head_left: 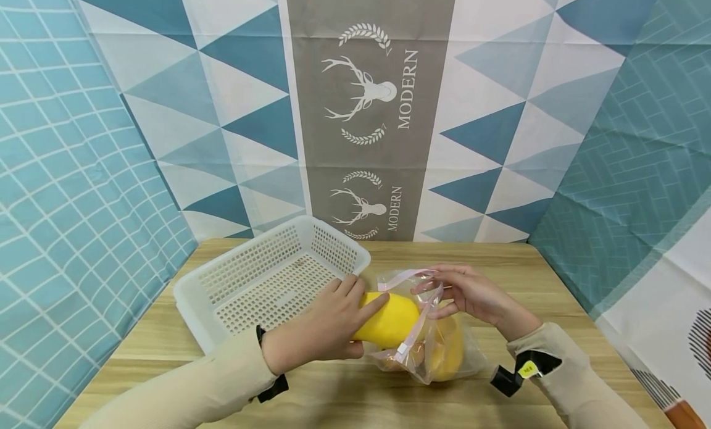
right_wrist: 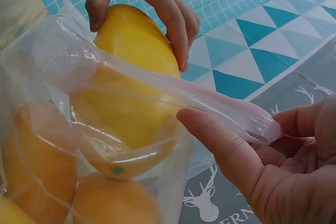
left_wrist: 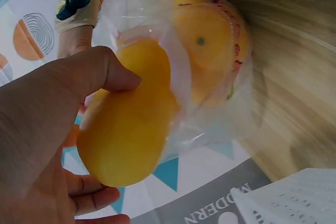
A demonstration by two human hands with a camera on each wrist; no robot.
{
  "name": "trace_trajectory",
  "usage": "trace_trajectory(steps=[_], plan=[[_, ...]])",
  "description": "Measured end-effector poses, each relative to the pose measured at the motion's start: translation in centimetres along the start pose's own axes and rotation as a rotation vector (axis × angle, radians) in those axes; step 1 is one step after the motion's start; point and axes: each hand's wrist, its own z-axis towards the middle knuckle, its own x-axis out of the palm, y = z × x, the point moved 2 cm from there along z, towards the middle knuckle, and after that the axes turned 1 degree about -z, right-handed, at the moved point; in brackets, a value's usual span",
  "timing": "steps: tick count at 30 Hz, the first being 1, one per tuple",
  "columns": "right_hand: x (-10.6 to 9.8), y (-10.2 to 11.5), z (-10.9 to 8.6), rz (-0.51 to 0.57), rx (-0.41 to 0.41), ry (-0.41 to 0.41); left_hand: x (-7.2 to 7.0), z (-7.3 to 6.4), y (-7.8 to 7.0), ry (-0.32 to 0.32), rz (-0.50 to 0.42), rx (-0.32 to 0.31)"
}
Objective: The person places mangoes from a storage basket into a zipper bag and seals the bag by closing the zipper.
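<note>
My left hand (head_left: 324,321) grips a yellow mango (head_left: 391,321), thumb on one side and fingers on the other. One end of the mango is inside the mouth of a clear zip bag (head_left: 472,354) with a pale pink seal strip. With thumb and fingers, my right hand (head_left: 472,293) holds the bag's rim and keeps the mouth apart. Inside the bag lie several orange-yellow fruits (right_wrist: 39,161), seen through the plastic; one round fruit (left_wrist: 205,43) has a green spot. Their exact kinds are blurred by the film.
A white perforated plastic basket (head_left: 278,293) stands at the left on the wood-grain table (head_left: 444,253). Patterned cloth (head_left: 366,170) hangs behind the table and at both sides.
</note>
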Motion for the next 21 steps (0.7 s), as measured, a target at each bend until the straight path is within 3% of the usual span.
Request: trace_trajectory(steps=[6, 14, 21], plan=[[0.0, 0.0, 0.0, -0.001, 0.004, -0.003, 0.6, 0.0, 0.1, -0.081, -0.087, 0.034], [0.0, 0.0, 0.1, 0.005, 0.006, -0.001, 1.0, 0.4, 0.0, -0.238, -0.235, 0.053], [0.0, 0.3, -0.1, 0.027, -0.015, 0.016, 0.8, 1.0, -0.3, -0.281, -0.303, 0.089]])
